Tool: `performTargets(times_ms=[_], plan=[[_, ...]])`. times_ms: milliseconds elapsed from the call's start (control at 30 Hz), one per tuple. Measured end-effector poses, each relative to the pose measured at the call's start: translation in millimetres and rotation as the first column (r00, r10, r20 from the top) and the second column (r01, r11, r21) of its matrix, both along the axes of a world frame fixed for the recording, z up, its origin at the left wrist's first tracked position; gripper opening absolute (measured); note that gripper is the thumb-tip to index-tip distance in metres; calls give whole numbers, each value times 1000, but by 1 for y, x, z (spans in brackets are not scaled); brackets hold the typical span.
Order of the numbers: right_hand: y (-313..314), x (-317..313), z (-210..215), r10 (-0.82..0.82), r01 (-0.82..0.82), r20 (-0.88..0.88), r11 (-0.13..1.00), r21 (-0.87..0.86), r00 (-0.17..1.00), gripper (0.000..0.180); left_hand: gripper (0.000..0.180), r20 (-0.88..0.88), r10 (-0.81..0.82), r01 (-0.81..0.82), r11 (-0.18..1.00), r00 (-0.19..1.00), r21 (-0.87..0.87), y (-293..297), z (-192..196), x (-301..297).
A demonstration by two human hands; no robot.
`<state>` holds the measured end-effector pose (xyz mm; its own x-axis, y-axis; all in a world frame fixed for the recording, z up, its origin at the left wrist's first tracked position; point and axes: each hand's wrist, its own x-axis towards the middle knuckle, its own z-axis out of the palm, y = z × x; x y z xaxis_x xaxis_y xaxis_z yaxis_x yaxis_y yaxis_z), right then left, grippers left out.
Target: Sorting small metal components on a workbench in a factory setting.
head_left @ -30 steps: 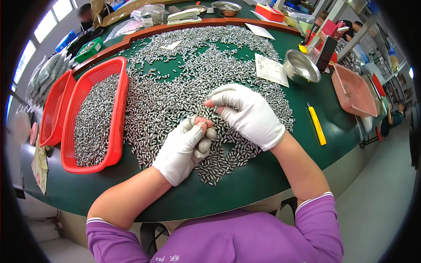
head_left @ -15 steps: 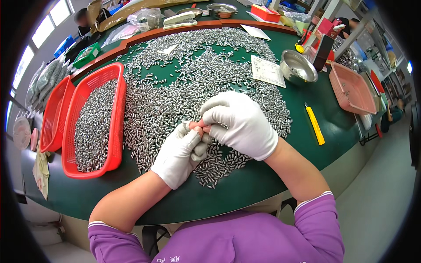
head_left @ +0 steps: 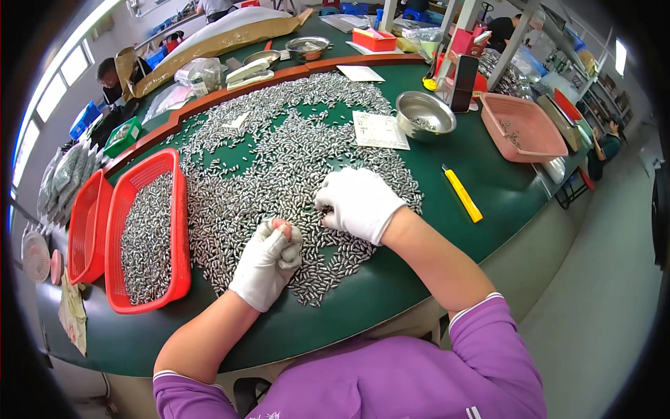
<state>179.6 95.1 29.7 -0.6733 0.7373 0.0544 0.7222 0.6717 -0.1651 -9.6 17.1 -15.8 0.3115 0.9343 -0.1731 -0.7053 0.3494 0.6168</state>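
Head view. I have both hands over the spread of small metal pieces (head_left: 286, 167), my landmark; it covers the middle of the green table (head_left: 509, 195). Pieces silvery, short, lying in every direction, with green patches showing through.

Left hand (head_left: 267, 264): white glove, above the near part of the spread. Fingers curled closed, a bare fingertip showing at the top. I cannot tell whether a piece sits inside.

Right hand (head_left: 359, 206): white glove, over the right half of the spread, fingers bent down toward the pieces. Fingertips partly hidden; I cannot tell if they grip anything. The two hands are apart.

Left of the spread: red basket (head_left: 181, 234), long, perforated, loaded with similar pieces. Farther left, just beside it, a second red basket (head_left: 84, 227).

Right of the spread: yellow cutter (head_left: 463, 195) lying on the table. On the spread's far right edge, a paper slip (head_left: 380, 130); just past it a steel bowl (head_left: 427, 105) with some pieces in the bottom. Farther right, a pink basket (head_left: 544, 153), a few small bits inside.

Beyond the spread's far side: a red-brown rail (head_left: 335, 64), then a white stapler (head_left: 248, 72).
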Motion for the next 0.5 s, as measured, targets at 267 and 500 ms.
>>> performTargets(times_ms=[267, 500], plan=[[3, -8, -21, -28, 52, -151, 986, 158, 988, 11, 6, 27, -35, 35, 999, 999, 1, 3, -3, -2], [9, -6, -11, -26, 94, -323, 976, 196, 946, 11, 16, 32, 22, -24, 999, 999, 49, 4, 1, -9]])
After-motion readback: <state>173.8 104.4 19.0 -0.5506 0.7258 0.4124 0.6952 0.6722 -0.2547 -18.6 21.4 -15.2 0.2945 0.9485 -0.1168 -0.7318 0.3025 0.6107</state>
